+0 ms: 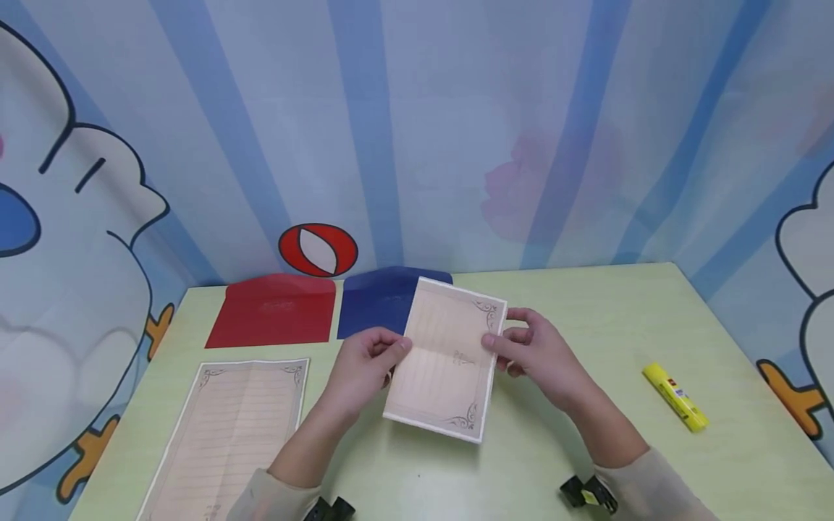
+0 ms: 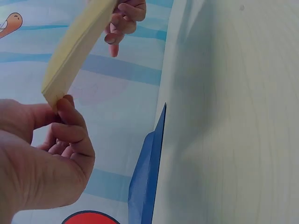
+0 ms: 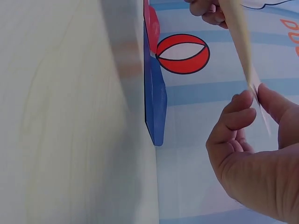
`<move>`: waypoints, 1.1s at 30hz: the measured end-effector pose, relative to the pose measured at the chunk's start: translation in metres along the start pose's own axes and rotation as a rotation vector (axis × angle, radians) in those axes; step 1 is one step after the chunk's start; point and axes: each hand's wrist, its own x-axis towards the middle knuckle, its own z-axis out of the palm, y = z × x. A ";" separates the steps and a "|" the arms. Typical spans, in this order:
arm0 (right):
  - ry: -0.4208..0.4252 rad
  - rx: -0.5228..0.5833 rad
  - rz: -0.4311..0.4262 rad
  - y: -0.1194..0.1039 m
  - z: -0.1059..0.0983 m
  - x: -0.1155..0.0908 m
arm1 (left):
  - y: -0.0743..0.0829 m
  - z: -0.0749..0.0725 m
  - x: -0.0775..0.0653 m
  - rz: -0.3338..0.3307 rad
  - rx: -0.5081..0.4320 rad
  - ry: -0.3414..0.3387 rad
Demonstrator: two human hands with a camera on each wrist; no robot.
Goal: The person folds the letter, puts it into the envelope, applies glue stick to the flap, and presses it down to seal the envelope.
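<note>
A folded sheet of cream letter paper, with printed lines and dark scroll corners, is held up above the table between both hands. My left hand pinches its left edge between thumb and fingers. On the opposite edge, my right hand pinches it the same way, thumb on the near face. Seen edge-on in the left wrist view, the folded paper bows slightly. The right wrist view also catches the paper from the side, with the fingertips right at its edge.
Behind the paper lies a blue envelope, partly covered in the head view, beside a red envelope. A second lined sheet with a crease lies at the left. A yellow glue stick lies at the right of the table.
</note>
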 end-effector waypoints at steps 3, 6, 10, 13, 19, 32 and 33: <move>-0.031 -0.004 0.015 0.001 0.002 0.000 | -0.001 0.000 0.001 -0.014 -0.041 0.026; -0.054 -0.011 0.021 0.001 0.004 0.000 | -0.001 0.001 0.002 -0.032 -0.077 0.039; -0.057 -0.020 0.004 0.002 0.007 -0.001 | -0.001 0.002 0.001 -0.054 -0.104 0.034; -0.042 -0.016 -0.013 0.002 0.007 -0.002 | 0.000 0.002 0.001 -0.063 -0.121 0.021; -0.010 0.048 -0.033 0.004 0.006 -0.001 | -0.001 0.001 0.002 -0.072 -0.158 -0.003; 0.030 0.093 -0.098 0.006 0.003 -0.001 | -0.003 -0.002 0.002 -0.067 -0.274 -0.055; 0.030 0.090 -0.097 0.006 0.003 -0.001 | -0.003 -0.002 0.002 -0.067 -0.280 -0.059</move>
